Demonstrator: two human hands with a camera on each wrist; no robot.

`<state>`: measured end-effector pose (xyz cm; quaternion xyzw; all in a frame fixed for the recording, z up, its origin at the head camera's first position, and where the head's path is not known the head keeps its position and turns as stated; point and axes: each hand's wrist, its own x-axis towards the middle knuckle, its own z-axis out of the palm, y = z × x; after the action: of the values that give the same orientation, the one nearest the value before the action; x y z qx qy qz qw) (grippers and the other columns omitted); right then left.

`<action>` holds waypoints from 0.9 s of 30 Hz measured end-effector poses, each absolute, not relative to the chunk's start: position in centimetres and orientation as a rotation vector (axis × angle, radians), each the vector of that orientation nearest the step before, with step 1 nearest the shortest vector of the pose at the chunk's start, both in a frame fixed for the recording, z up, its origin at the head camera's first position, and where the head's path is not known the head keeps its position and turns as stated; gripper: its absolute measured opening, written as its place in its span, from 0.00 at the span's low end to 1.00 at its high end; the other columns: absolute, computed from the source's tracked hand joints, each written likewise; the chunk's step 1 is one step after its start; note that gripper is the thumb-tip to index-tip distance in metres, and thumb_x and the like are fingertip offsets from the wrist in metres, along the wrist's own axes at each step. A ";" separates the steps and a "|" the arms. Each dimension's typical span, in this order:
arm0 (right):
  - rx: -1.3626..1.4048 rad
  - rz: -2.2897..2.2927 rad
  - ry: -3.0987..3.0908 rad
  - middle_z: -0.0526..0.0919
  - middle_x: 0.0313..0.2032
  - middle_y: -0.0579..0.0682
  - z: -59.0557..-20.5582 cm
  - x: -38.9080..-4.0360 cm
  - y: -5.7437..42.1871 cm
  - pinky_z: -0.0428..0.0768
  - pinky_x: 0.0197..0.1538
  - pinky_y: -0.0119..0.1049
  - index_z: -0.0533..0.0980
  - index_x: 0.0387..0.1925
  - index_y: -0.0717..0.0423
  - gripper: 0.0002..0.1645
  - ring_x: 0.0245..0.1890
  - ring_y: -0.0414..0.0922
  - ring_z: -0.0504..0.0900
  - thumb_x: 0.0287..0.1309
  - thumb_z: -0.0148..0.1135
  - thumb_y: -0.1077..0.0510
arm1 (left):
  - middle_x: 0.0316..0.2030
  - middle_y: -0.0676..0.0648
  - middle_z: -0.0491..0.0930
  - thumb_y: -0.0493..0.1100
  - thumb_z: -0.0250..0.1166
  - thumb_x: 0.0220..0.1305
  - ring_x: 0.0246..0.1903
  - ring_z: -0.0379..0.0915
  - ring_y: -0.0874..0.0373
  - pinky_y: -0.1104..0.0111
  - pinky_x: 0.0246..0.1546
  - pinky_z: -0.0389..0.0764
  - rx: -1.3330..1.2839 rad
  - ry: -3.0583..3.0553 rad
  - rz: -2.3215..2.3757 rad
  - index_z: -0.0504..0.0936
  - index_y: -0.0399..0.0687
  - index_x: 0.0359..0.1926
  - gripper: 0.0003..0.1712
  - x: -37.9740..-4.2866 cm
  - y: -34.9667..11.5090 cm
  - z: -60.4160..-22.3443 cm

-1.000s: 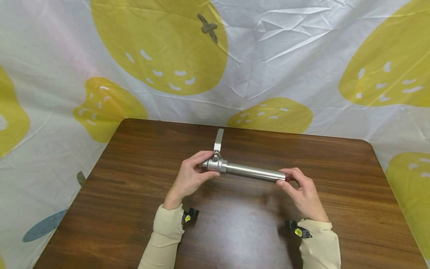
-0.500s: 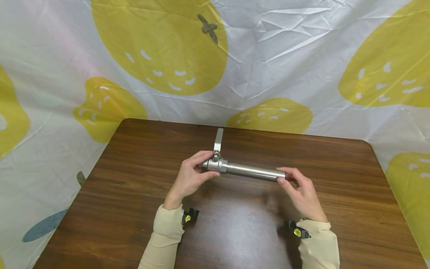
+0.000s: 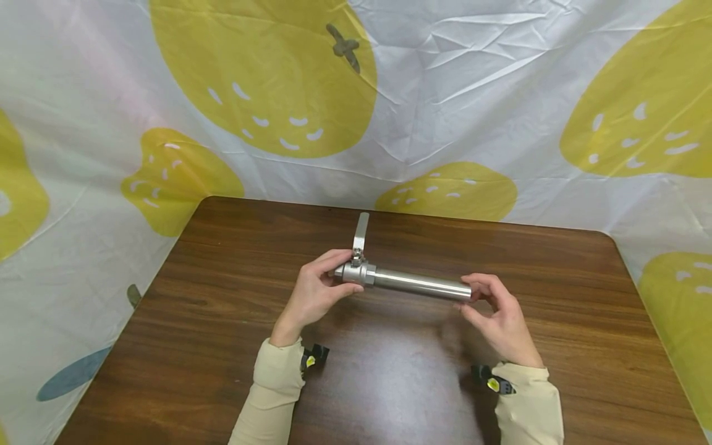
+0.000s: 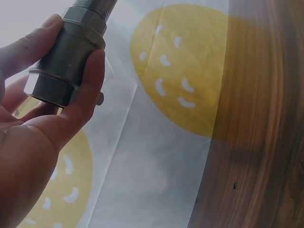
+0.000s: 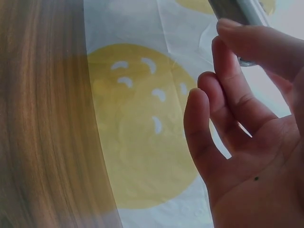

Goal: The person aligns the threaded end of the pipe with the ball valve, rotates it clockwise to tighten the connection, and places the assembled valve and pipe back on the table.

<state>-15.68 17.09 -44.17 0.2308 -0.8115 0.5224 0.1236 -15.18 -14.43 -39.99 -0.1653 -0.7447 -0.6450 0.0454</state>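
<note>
My left hand grips the silvery body of a ball valve, thumb on the near side and fingers on the far side. The valve's lever handle points up and away toward the back edge. From the valve's right end runs a smooth metal pipe, its end joined at a hex collar. My right hand holds the pipe's free end between thumb and curled fingers. In the left wrist view, thumb and fingers wrap the valve body. The right wrist view shows the thumb against the pipe.
A brown wood-grain table lies beneath both hands. Behind it and along its sides hangs a white cloth with yellow fruit prints. Each wrist carries a small black camera, the left one and the right one.
My right fingers have shifted round the pipe's end, the thumb dropping to its lower edge and the fingers rising slightly. The left hand and the valve stay almost in place.
</note>
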 end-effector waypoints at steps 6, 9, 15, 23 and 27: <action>0.691 1.511 -2.356 0.79 0.29 0.45 -44.2 -15.7 17.2 0.74 0.39 0.24 0.72 0.46 0.59 0.29 0.31 0.36 0.75 0.38 0.66 0.76 | 0.50 0.39 0.72 0.27 0.69 0.42 0.43 0.70 0.58 0.71 0.44 0.77 -0.499 -2.275 -1.989 0.73 0.31 0.51 0.31 -15.2 -14.5 -40.0; 0.723 1.510 -2.322 0.80 0.29 0.46 -44.3 -15.7 17.3 0.75 0.38 0.25 0.72 0.45 0.60 0.28 0.31 0.37 0.76 0.37 0.66 0.76 | 0.50 0.38 0.72 0.26 0.69 0.41 0.43 0.70 0.57 0.71 0.43 0.77 -0.492 -2.278 -1.994 0.73 0.30 0.52 0.31 -15.2 -14.5 -40.0; 0.742 1.499 -2.292 0.79 0.29 0.45 -44.4 -15.8 17.3 0.74 0.38 0.24 0.73 0.45 0.60 0.29 0.31 0.36 0.75 0.35 0.67 0.77 | 0.50 0.38 0.72 0.26 0.69 0.41 0.43 0.70 0.57 0.71 0.43 0.77 -0.482 -2.283 -1.996 0.72 0.30 0.52 0.31 -15.2 -14.5 -40.0; 0.708 1.491 -2.318 0.77 0.30 0.45 -44.0 -15.6 17.2 0.72 0.38 0.23 0.74 0.45 0.61 0.29 0.31 0.36 0.74 0.35 0.68 0.76 | 0.51 0.38 0.72 0.27 0.69 0.42 0.43 0.70 0.58 0.72 0.45 0.76 -0.481 -2.277 -2.014 0.72 0.30 0.52 0.31 -15.3 -14.6 -40.0; 0.710 1.498 -2.304 0.77 0.31 0.45 -44.1 -15.6 17.2 0.71 0.39 0.21 0.74 0.46 0.62 0.30 0.32 0.36 0.73 0.34 0.69 0.75 | 0.50 0.37 0.72 0.26 0.69 0.41 0.43 0.70 0.59 0.74 0.45 0.76 -0.496 -2.256 -2.016 0.72 0.29 0.51 0.31 -15.3 -14.7 -40.1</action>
<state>-15.59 17.23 -44.06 0.2474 -0.8024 0.5216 0.1511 -15.26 -14.66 -40.12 -0.1617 -0.7353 -0.6571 0.0377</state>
